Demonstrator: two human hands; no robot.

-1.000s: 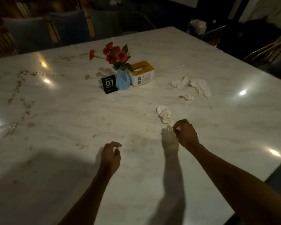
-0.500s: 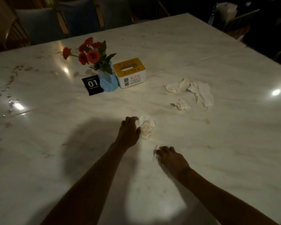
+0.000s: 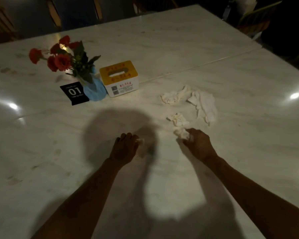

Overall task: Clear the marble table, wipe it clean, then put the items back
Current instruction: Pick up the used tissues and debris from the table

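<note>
Marble table (image 3: 188, 54): white, glossy, faintly stained at the left, seam running across its far right part. Left hand (image 3: 126, 149) is curled over a crumpled tissue (image 3: 140, 147) near the table's middle. Right hand (image 3: 199, 144) pinches a second wad (image 3: 180, 132). Three more used tissues lie just beyond: small one (image 3: 178, 119), a long one (image 3: 205, 105), another (image 3: 173, 96). Further left stand a tissue box (image 3: 119, 78), blue vase (image 3: 94, 91) of red flowers (image 3: 59, 57) and a black "01" sign (image 3: 74, 93), close together. Chairs (image 3: 76, 12) line the far edge.
</note>
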